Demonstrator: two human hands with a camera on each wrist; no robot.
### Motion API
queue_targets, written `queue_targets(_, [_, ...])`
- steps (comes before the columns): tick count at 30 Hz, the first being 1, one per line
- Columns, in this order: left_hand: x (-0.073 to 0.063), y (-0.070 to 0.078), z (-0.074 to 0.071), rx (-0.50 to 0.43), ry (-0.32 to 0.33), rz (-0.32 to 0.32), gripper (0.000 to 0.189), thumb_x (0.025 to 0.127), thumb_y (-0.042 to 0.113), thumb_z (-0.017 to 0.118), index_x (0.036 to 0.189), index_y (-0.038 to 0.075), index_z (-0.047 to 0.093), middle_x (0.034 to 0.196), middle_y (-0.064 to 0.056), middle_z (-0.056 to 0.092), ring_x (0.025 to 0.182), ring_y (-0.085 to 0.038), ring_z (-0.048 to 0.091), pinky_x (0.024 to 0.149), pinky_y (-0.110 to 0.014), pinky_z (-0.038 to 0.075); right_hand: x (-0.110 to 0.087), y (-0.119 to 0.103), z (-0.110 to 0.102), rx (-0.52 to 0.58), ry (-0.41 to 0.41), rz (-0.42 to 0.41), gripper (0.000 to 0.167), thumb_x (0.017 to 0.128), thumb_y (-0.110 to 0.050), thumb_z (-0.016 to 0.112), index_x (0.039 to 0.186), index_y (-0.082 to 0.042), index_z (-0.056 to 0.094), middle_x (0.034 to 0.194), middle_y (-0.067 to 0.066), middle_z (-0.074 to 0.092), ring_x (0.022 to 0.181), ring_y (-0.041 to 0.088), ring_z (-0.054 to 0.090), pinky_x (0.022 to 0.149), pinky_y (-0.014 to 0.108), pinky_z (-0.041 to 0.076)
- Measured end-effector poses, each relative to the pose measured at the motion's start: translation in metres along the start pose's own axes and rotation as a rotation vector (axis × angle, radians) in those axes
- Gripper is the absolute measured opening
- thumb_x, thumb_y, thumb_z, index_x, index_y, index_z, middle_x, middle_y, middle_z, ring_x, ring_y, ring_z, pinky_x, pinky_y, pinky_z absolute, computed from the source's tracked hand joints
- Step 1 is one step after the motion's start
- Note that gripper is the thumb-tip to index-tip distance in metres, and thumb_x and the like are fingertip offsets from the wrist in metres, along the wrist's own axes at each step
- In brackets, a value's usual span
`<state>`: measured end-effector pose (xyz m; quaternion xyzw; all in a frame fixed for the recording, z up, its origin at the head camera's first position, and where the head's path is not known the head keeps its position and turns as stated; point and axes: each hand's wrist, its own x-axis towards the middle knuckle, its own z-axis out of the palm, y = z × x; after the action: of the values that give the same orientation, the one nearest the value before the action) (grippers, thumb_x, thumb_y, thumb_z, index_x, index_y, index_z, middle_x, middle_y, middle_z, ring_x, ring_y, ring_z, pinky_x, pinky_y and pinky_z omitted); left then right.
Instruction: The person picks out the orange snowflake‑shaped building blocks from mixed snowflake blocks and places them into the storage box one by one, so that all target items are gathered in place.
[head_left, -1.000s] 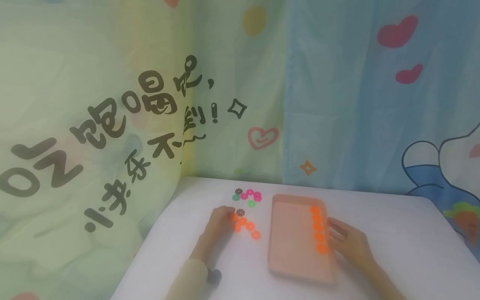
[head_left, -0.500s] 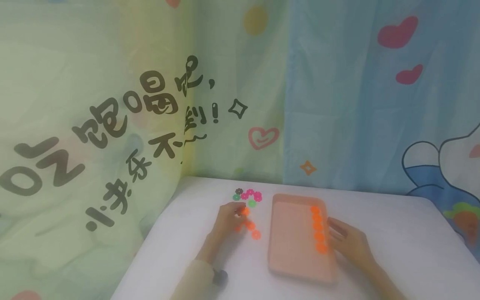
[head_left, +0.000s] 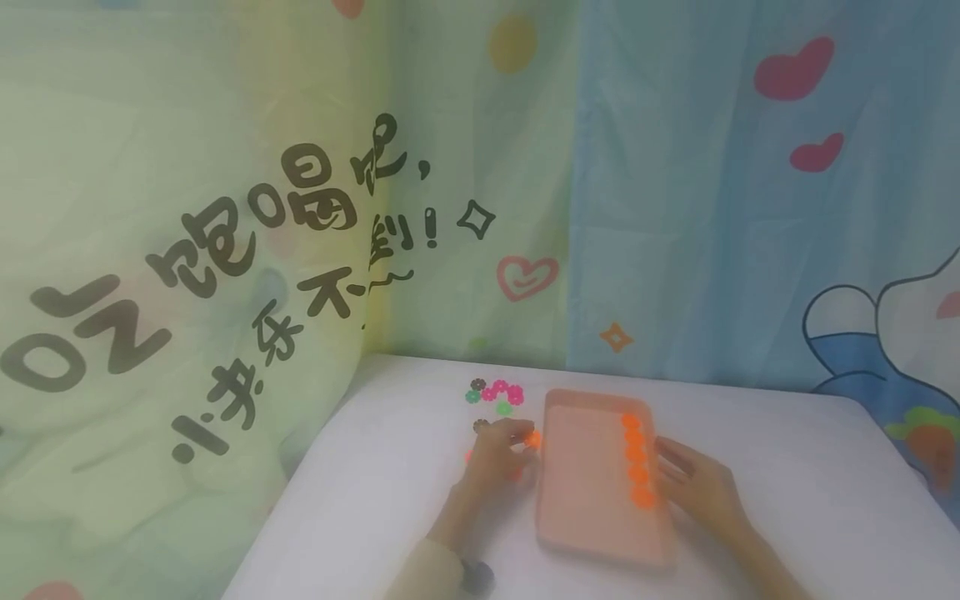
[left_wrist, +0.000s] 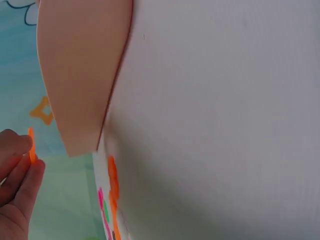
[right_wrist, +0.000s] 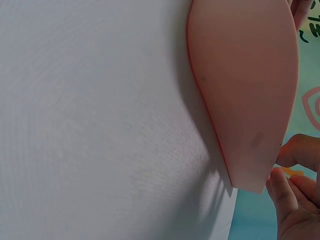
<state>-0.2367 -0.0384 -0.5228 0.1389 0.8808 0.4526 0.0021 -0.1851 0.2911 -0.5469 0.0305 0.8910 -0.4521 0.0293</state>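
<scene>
My left hand (head_left: 497,457) pinches an orange flower-shaped piece (head_left: 533,438) between thumb and fingertips, just left of the pink tray (head_left: 581,500). In the left wrist view the piece (left_wrist: 32,145) stands edge-on in the grip. Several orange flower pieces (head_left: 637,454) lie in a column along the tray's right side. My right hand (head_left: 701,485) rests at the tray's right edge. From the right wrist view, the thumb and fingertips (right_wrist: 281,182) touch the tray wall (right_wrist: 245,100). Loose orange pieces (left_wrist: 113,180) on the table are partly hidden behind my left hand in the head view.
Behind my left hand lie several magenta flower pieces (head_left: 501,388), a light green one (head_left: 504,409), a darker green one (head_left: 472,397) and dark ones (head_left: 477,384). The white table (head_left: 795,450) meets printed curtains (head_left: 675,208) at its back and left.
My left hand has picked up an orange flower piece from the loose group and carried it rightward to the tray's left edge. My right hand and the tray have stayed in place.
</scene>
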Motion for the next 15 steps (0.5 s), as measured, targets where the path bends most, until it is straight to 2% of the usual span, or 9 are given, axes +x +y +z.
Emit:
queue_targets(2, [-0.002,0.004,0.006,-0.026,-0.004,-0.02,0.04,0.086,0.016,0.075,0.125,0.019,0.066,0.118,0.007,0.065,0.111,-0.015,0.062,0.087,-0.03,0.053,0.0,0.001,0.0,-0.001,0.002,0.002,0.078,0.086,-0.042,0.072,0.148,-0.008,0.039,0.148,0.014,0.043,0.131,0.036,0.046,0.093,0.043,0.049])
queue_targets(6, [-0.01,0.016,0.017,-0.111,-0.048,-0.16,0.042,0.085,0.024,0.075,0.125,0.03,0.063,0.118,0.016,0.061,0.117,-0.013,0.056,0.093,-0.037,0.05,0.001,0.001,0.001,0.003,-0.001,0.011,0.077,0.086,-0.039,0.072,0.148,-0.009,0.039,0.148,0.014,0.043,0.13,0.035,0.047,0.093,0.043,0.05])
queue_targets(8, [-0.012,0.022,0.025,-0.147,-0.069,-0.229,0.043,0.084,0.025,0.076,0.124,0.033,0.063,0.117,0.017,0.06,0.116,-0.014,0.055,0.09,-0.038,0.052,0.002,0.002,0.001,0.008,-0.003,0.027,0.077,0.086,-0.039,0.072,0.149,-0.01,0.038,0.149,0.013,0.042,0.131,0.035,0.046,0.093,0.043,0.049])
queue_targets(10, [-0.012,0.025,0.033,-0.168,-0.081,-0.252,0.044,0.082,0.023,0.078,0.123,0.031,0.063,0.115,0.015,0.06,0.11,-0.015,0.057,0.085,-0.036,0.054,0.003,0.004,0.001,0.006,-0.008,0.035,0.077,0.086,-0.04,0.071,0.149,-0.01,0.038,0.15,0.013,0.041,0.132,0.036,0.044,0.094,0.045,0.049])
queue_targets(12, [-0.01,0.025,0.042,-0.177,-0.093,-0.247,0.044,0.082,0.021,0.078,0.123,0.028,0.064,0.113,0.013,0.061,0.102,-0.013,0.058,0.077,-0.032,0.056,0.004,0.006,0.001,-0.007,-0.002,0.032,0.077,0.086,-0.041,0.071,0.149,-0.011,0.038,0.15,0.012,0.042,0.132,0.035,0.044,0.094,0.045,0.048])
queue_targets(15, [-0.007,0.024,0.054,-0.152,-0.114,-0.191,0.043,0.082,0.019,0.078,0.122,0.025,0.065,0.11,0.013,0.062,0.095,-0.008,0.057,0.072,-0.026,0.054,0.006,0.01,0.001,-0.019,0.009,0.006,0.078,0.086,-0.044,0.07,0.149,-0.01,0.039,0.149,0.013,0.043,0.132,0.036,0.045,0.094,0.046,0.048])
